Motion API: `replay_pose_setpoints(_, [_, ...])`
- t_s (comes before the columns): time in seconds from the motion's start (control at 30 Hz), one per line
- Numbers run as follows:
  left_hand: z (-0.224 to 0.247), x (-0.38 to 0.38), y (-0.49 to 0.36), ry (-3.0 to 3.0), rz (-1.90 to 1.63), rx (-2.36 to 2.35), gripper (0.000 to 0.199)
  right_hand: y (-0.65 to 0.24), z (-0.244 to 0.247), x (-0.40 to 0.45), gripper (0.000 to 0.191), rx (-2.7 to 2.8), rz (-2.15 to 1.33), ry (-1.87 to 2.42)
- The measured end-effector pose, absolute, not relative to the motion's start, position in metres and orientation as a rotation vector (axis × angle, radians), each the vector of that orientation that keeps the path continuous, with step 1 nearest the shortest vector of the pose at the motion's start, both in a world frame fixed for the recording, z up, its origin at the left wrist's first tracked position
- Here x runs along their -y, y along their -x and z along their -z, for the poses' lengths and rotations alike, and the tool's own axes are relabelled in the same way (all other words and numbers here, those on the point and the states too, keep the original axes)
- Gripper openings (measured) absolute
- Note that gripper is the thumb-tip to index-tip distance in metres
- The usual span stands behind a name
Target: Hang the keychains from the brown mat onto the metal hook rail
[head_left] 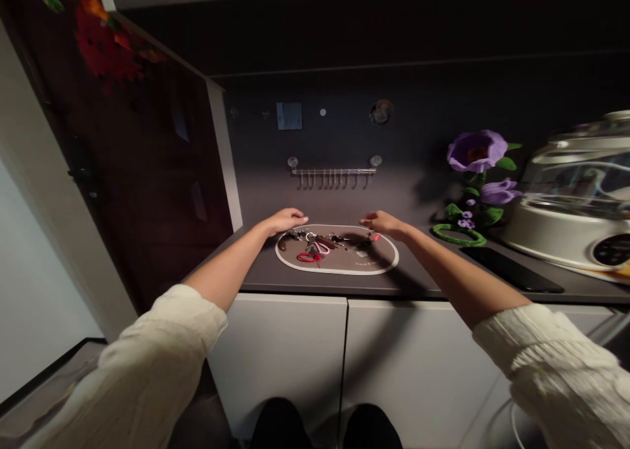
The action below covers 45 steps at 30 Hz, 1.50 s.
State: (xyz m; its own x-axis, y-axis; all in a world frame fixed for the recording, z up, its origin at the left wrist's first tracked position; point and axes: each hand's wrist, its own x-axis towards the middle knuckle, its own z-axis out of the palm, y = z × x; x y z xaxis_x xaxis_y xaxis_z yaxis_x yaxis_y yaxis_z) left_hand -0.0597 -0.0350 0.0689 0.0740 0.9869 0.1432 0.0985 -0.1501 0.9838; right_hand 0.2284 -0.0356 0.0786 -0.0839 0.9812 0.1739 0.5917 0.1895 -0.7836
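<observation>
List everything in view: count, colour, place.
Counter: one, dark, ahead
Mat: one, brown, on counter
Small items: uncountable, mixed, on mat
Red loop: one, red, mat front
Hook rail: one, silvery, back wall
Large flowers: two, purple, counter right
Flat slab: one, black, counter right
Appliance: one, white, far right
Door: one, dark, left
Other flowers: several, red and orange, top left
Cabinet doors: two or more, white, below
Feet or knees: two, black, bottom
Sleeves: two, cream, foreground
Left hand: one, bare, mat's rear left
Right hand: one, bare, mat's rear right

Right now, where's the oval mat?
The mat sits mid head view on the dark counter, below the hook rail, left hand and right hand near its far edge.
</observation>
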Motion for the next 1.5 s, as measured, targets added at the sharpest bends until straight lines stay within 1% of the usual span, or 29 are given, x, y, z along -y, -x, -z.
replay_pose_setpoints(0.03, [-0.079, 0.041, 0.055, -1.437, -1.129, -1.07, 0.01, -0.221, -0.085, 0.043, 0.013, 1.768, -0.915, 1.387])
replay_pose_setpoints(0.1, [-0.097, 0.053, 0.046, -1.475, -0.967, -0.872, 0.008, -0.206, -0.098, 0.057, 0.017, 1.801, -1.282, 1.189])
replay_pose_setpoints(0.13, [-0.103, 0.059, 0.042, -1.443, -0.94, -0.77, 0.008, -0.198, -0.102, 0.063, 0.021, 1.782, -1.394, 1.09])
replay_pose_setpoints(0.2, [-0.109, 0.068, 0.035, -1.256, -0.97, -0.617, 0.021, -0.186, -0.107, 0.072, 0.039, 1.712, -1.53, 0.971])
replay_pose_setpoints(0.27, [-0.104, 0.075, 0.03, -1.051, -0.985, -0.563, 0.035, -0.177, -0.103, 0.077, 0.054, 1.627, -1.557, 0.94])
replay_pose_setpoints(0.33, [-0.089, 0.078, 0.028, -0.921, -0.996, -0.557, 0.044, -0.172, -0.09, 0.079, 0.061, 1.562, -1.551, 0.973])
replay_pose_setpoints(0.43, [-0.058, 0.079, 0.029, -0.869, -0.981, -0.544, 0.053, -0.171, -0.064, 0.08, 0.063, 1.506, -1.589, 1.008])
replay_pose_setpoints(0.6, [-0.018, 0.08, 0.035, -0.953, -0.984, -0.526, 0.059, -0.176, -0.028, 0.081, 0.063, 1.416, -1.692, 0.853])
replay_pose_setpoints(0.73, [-0.01, 0.08, 0.037, -0.941, -1.079, -0.526, 0.061, -0.179, -0.02, 0.078, 0.063, 1.377, -1.718, 0.757])
replay_pose_setpoints(0.87, [-0.009, 0.079, 0.035, -0.976, -1.083, -0.522, 0.063, -0.18, -0.018, 0.073, 0.063, 1.378, -1.806, 0.63])
replay_pose_setpoints(0.97, [-0.009, 0.077, 0.035, -1.027, -1.071, -0.499, 0.064, -0.179, -0.017, 0.072, 0.063, 1.372, -1.851, 0.582])
replay_pose_setpoints(1.13, [-0.015, 0.076, 0.038, -1.106, -1.025, -0.499, 0.064, -0.174, -0.023, 0.073, 0.061, 1.377, -1.855, 0.666])
replay_pose_setpoints(1.27, [-0.032, 0.072, 0.042, -1.21, -1.072, -0.55, 0.054, -0.16, -0.038, 0.067, 0.057, 1.463, -1.743, 0.693])
replay_pose_setpoints(1.33, [-0.04, 0.066, 0.044, -1.298, -1.181, -0.654, 0.044, -0.149, -0.045, 0.06, 0.05, 1.501, -1.611, 0.72])
replay_pose_setpoints(1.4, [-0.045, 0.056, 0.045, -1.413, -1.324, -0.828, 0.033, -0.137, -0.051, 0.051, 0.036, 1.512, -1.448, 0.773])
replay_pose_setpoints(1.5, [-0.045, 0.036, 0.049, -1.587, -1.51, -1.213, 0.018, -0.117, -0.053, 0.034, 0.015, 1.498, -1.194, 0.889])
